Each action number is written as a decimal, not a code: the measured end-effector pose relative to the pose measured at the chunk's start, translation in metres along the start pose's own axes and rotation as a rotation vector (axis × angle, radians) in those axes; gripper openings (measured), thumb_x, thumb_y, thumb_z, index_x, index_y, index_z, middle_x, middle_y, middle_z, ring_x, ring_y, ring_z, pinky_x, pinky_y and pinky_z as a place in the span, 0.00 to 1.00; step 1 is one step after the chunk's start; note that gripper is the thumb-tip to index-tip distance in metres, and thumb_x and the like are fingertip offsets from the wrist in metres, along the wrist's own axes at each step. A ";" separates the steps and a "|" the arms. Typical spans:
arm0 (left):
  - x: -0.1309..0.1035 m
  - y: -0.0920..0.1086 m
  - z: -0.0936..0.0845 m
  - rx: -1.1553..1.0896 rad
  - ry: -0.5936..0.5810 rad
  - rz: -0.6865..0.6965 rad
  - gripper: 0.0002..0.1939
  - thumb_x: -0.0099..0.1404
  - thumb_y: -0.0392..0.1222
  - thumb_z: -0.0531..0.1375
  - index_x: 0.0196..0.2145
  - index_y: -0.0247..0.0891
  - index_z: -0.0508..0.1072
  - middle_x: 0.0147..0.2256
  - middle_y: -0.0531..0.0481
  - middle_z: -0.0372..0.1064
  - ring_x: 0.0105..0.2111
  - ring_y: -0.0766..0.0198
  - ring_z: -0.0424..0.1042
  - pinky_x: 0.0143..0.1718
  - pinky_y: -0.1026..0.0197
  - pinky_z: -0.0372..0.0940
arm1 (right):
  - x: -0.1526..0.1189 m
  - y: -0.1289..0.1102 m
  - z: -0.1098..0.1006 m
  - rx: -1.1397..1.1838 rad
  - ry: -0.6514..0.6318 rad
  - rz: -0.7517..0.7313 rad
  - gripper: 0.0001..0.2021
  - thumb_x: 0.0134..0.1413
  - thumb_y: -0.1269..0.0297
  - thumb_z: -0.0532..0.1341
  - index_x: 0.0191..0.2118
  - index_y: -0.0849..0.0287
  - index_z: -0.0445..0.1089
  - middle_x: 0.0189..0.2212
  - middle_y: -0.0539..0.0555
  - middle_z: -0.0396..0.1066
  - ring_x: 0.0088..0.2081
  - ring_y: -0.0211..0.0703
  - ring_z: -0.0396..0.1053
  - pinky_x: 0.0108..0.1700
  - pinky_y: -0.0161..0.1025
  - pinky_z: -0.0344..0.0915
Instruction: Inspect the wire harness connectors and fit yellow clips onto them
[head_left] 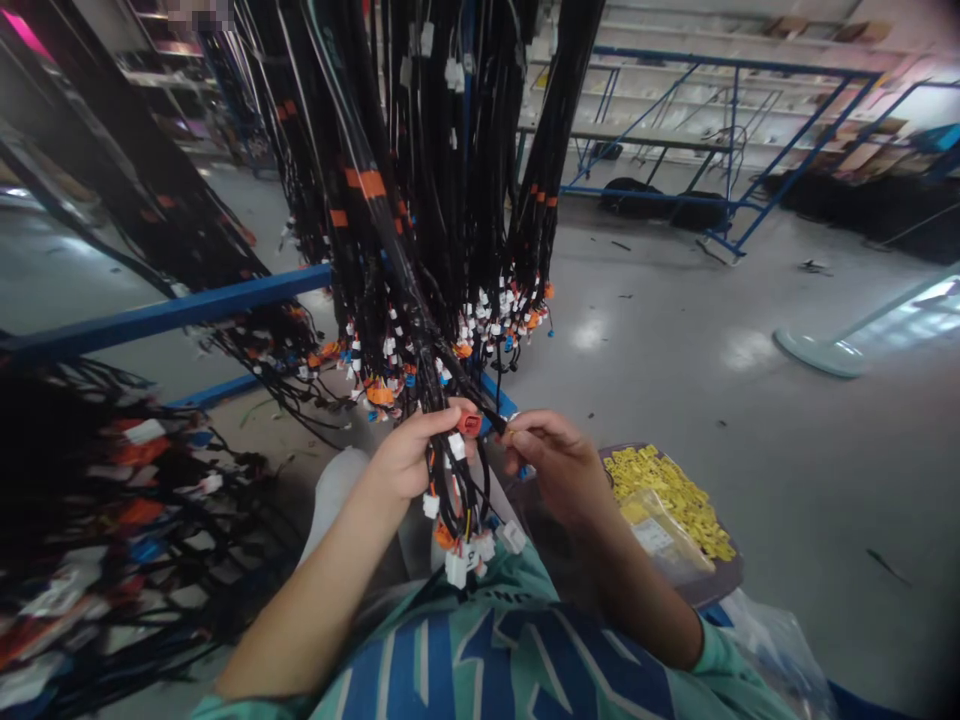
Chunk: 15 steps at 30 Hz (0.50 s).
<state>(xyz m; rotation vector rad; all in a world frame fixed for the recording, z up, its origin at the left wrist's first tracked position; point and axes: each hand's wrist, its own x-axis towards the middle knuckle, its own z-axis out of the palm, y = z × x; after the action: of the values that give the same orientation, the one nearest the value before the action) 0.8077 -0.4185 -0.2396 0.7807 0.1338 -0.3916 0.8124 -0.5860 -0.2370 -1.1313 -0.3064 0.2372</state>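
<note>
My left hand (411, 450) is closed round a black wire harness (424, 365) near its lower end, with the thumb beside a red connector (469, 424). Below this hand, loose wires end in white connectors (457, 566) and an orange connector (444, 537). A black-taped cable branch (480, 402) runs off to the right from the harness. My right hand (561, 462) pinches the end of that branch between thumb and fingers. Something small and pale shows at those fingertips, too little to name.
Many more harnesses (472, 170) hang ahead over a blue rail (172, 318). Tangled connectors (142, 480) crowd the left side. On my right, a round tray (731, 580) bears yellow plastic pieces (667, 490) and a clear bag (660, 540). Farther off stands a blue frame rack (731, 140).
</note>
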 end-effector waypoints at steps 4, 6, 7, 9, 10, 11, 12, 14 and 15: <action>0.000 -0.001 0.002 -0.003 0.039 0.004 0.13 0.45 0.37 0.66 0.30 0.33 0.71 0.20 0.52 0.69 0.17 0.66 0.68 0.20 0.64 0.67 | 0.001 -0.003 0.005 -0.053 -0.019 -0.011 0.02 0.43 0.67 0.64 0.28 0.56 0.73 0.21 0.47 0.73 0.22 0.33 0.69 0.27 0.31 0.67; 0.000 -0.001 0.003 -0.014 0.058 0.002 0.13 0.44 0.36 0.67 0.29 0.33 0.71 0.19 0.52 0.69 0.17 0.67 0.68 0.20 0.65 0.66 | 0.001 -0.005 0.007 -0.093 -0.041 -0.014 0.02 0.44 0.67 0.64 0.29 0.56 0.73 0.23 0.47 0.74 0.24 0.34 0.71 0.30 0.34 0.69; 0.000 -0.001 0.003 -0.018 0.069 0.002 0.13 0.44 0.35 0.67 0.29 0.33 0.71 0.19 0.52 0.69 0.17 0.67 0.68 0.19 0.66 0.66 | 0.002 -0.006 0.008 -0.120 -0.050 -0.015 0.03 0.44 0.66 0.63 0.29 0.56 0.73 0.23 0.48 0.74 0.25 0.35 0.71 0.31 0.34 0.69; 0.000 -0.001 0.004 -0.021 0.093 0.003 0.13 0.43 0.34 0.67 0.29 0.33 0.71 0.19 0.52 0.69 0.17 0.67 0.68 0.19 0.66 0.66 | 0.002 -0.009 0.010 -0.181 -0.055 -0.015 0.03 0.45 0.67 0.62 0.29 0.56 0.72 0.22 0.48 0.74 0.26 0.35 0.71 0.32 0.35 0.70; 0.000 -0.001 0.004 -0.022 0.104 0.005 0.12 0.44 0.34 0.66 0.29 0.33 0.71 0.19 0.52 0.69 0.17 0.67 0.68 0.20 0.66 0.66 | 0.002 -0.010 0.011 -0.213 -0.043 -0.020 0.03 0.45 0.67 0.62 0.29 0.56 0.72 0.22 0.48 0.74 0.25 0.36 0.71 0.32 0.35 0.69; 0.000 -0.001 0.005 -0.024 0.115 0.009 0.12 0.44 0.33 0.66 0.29 0.33 0.71 0.20 0.52 0.69 0.17 0.67 0.68 0.20 0.66 0.67 | 0.001 -0.010 0.012 -0.247 -0.024 -0.029 0.03 0.45 0.67 0.62 0.29 0.57 0.72 0.21 0.47 0.73 0.25 0.35 0.71 0.31 0.35 0.69; 0.000 -0.002 0.005 -0.025 0.124 0.013 0.11 0.45 0.33 0.65 0.30 0.33 0.71 0.20 0.51 0.69 0.17 0.67 0.68 0.20 0.65 0.67 | 0.001 -0.011 0.013 -0.287 0.000 -0.042 0.03 0.45 0.67 0.61 0.29 0.57 0.71 0.21 0.47 0.73 0.24 0.35 0.71 0.30 0.35 0.69; 0.000 -0.002 0.005 -0.026 0.136 0.016 0.10 0.46 0.33 0.65 0.30 0.32 0.71 0.20 0.51 0.69 0.17 0.66 0.68 0.21 0.65 0.67 | 0.001 -0.010 0.016 -0.370 0.045 -0.082 0.02 0.46 0.67 0.60 0.29 0.57 0.70 0.20 0.47 0.72 0.23 0.35 0.70 0.29 0.34 0.67; 0.000 -0.003 0.005 -0.027 0.139 0.017 0.10 0.46 0.33 0.64 0.30 0.32 0.71 0.20 0.51 0.69 0.17 0.66 0.68 0.20 0.65 0.67 | 0.001 -0.009 0.016 -0.411 0.061 -0.112 0.02 0.47 0.67 0.60 0.29 0.57 0.70 0.20 0.47 0.72 0.23 0.35 0.69 0.29 0.34 0.67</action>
<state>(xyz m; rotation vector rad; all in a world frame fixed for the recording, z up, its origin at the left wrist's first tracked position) 0.8065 -0.4240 -0.2375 0.7824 0.2621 -0.3191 0.8077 -0.5754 -0.2222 -1.5184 -0.3736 0.0396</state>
